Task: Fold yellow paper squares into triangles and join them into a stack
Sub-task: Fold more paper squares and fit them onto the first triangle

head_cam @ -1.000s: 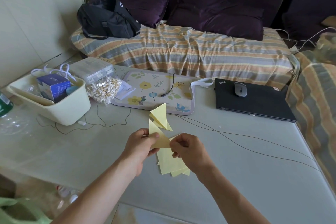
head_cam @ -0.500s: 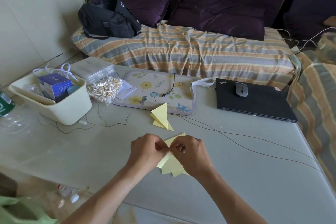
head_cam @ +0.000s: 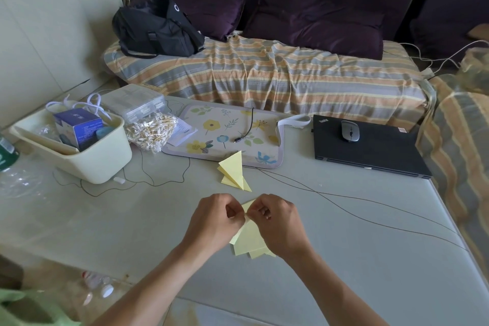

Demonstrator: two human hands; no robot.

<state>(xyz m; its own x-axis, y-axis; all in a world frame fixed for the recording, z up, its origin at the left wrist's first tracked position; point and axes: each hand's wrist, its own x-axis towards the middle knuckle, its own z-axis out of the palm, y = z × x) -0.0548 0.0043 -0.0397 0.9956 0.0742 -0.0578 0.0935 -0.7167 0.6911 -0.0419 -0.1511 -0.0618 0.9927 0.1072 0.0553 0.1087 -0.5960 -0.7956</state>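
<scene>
Both hands meet over the middle of the grey table. My left hand and my right hand pinch the top edge of a yellow paper sheet between curled fingers, thumbs nearly touching. Under the hands lies a small pile of yellow paper squares, its corners sticking out below. Farther back, near the floral mat, sits a joined stack of folded yellow triangles.
A cream bin with a blue box stands at the left, beside a bag of cotton swabs. The floral mat, a shut black laptop with a mouse and thin cables cross the table.
The hands have lowered the held paper toward the pile and drawn together, thumbs now pinching its top edge. The folded triangles behind have not moved.
</scene>
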